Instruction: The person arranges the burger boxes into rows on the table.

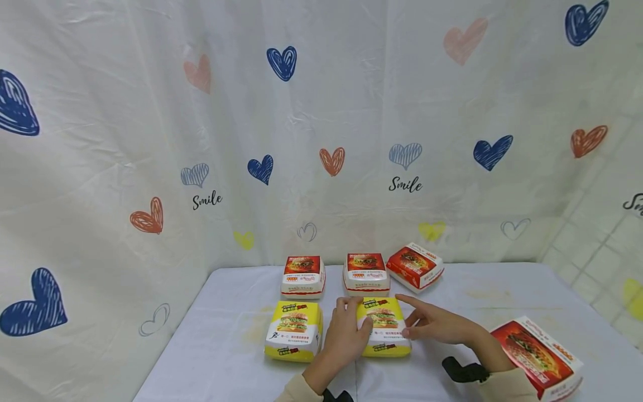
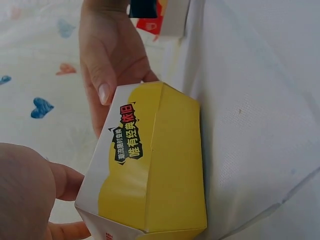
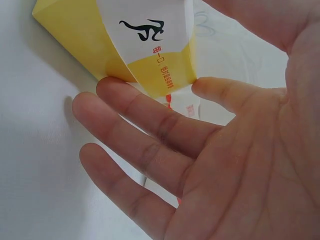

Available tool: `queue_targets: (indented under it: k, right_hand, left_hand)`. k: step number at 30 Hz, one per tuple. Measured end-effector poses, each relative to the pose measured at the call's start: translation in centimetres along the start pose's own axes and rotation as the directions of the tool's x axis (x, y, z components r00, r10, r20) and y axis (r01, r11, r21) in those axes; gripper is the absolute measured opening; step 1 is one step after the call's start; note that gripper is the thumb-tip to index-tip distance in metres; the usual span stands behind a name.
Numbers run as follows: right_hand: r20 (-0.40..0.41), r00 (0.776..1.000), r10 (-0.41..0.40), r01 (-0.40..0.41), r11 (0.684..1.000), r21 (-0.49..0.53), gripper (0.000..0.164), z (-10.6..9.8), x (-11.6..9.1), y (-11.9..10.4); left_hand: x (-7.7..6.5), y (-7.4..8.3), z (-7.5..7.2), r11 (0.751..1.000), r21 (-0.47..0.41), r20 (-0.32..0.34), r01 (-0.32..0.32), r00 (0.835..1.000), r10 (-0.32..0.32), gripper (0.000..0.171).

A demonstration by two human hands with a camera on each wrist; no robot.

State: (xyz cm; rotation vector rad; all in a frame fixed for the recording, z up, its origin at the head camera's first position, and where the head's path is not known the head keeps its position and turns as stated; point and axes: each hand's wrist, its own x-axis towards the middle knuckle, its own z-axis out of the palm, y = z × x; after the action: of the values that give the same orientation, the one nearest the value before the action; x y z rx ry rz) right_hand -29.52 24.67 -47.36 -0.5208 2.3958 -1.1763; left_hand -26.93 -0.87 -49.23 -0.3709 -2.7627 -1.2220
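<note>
A yellow and white burger box (image 1: 384, 338) lies between both hands on the white table. My left hand (image 1: 344, 335) holds its left side, the thumb near the top and the bent fingers toward the back edge. At the right side, my right hand (image 1: 442, 325) touches it, index finger stretched to the far corner and thumb at the side. The right wrist view shows that hand's fingers (image 3: 145, 145) mostly straight, fingertips at the box's edge. In the left wrist view the yellow side (image 2: 175, 160) of the box faces the camera.
Left of the hands stands a matching yellow burger box (image 1: 292, 332). Behind are red and white burger boxes (image 1: 302, 277), with one turned askew (image 1: 414, 267) at the back right. A larger red box (image 1: 540, 357) lies by the right forearm. A heart-print curtain (image 1: 321, 111) hangs behind the table.
</note>
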Motion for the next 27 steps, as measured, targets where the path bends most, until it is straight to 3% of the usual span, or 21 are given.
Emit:
queue_targets:
  k: [5, 12, 27]
  right_hand:
    - [0.009, 1.0, -0.009, 0.009, 1.0, -0.008, 0.091, 0.13, 0.02, -0.25]
    - [0.011, 1.0, 0.008, -0.007, 1.0, -0.02, 0.092, 0.4, 0.17, -0.5]
    - [0.001, 1.0, 0.009, -0.009, 0.999, -0.04, 0.092, 0.94, 0.5, -0.83]
  left_hand:
    - [0.02, 0.0, -0.04, 1.0, 0.021, -0.01, -0.006, 1.0, 0.006, 0.051]
    - [-0.04, 0.11, -0.19, 0.999, 0.027, 0.01, 0.034, 0.999, -0.034, 0.054]
    - [-0.18, 0.03, -0.53, 0.999, 0.035, 0.001, 0.012, 1.0, -0.012, 0.052]
